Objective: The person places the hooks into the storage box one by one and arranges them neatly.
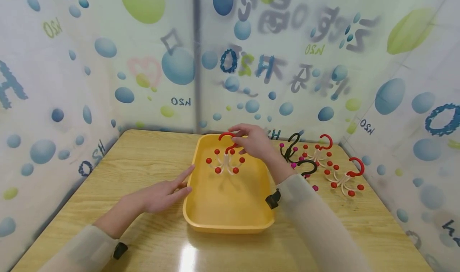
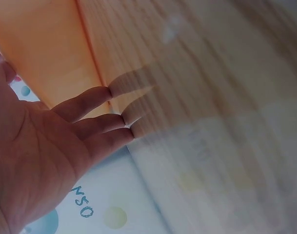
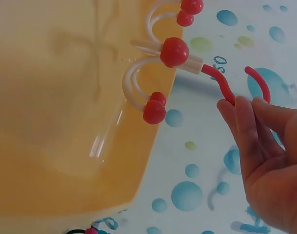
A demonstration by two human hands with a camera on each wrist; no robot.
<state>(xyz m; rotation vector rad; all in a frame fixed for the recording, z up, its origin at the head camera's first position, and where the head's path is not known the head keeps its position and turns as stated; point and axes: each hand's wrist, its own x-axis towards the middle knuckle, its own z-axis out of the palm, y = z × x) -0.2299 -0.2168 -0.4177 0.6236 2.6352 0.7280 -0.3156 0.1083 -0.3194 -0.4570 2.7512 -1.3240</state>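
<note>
My right hand (image 1: 254, 142) pinches the red hook of a red-and-white hook hanger (image 1: 226, 160). Its white curved prongs, tipped with red balls, hang over the far part of a yellow plastic tray (image 1: 230, 227). In the right wrist view the thumb and fingers of that hand (image 3: 267, 165) close on the red hook, and the hanger's prongs (image 3: 175, 52) point toward the tray (image 3: 153, 146). Beside the tray's left wall is my left hand (image 1: 161, 194), fingers extended and fingertips at the rim. The left wrist view shows the same hand (image 2: 46, 151) with straight fingers by the tray wall (image 2: 46, 48).
Right of the tray on the wooden table (image 1: 143, 160) stand two more red-and-white hangers (image 1: 345, 179), (image 1: 318, 154) and two black hangers with pink balls (image 1: 288, 152), (image 1: 307, 166). Patterned curtains (image 1: 161, 100) enclose the table at the back and sides.
</note>
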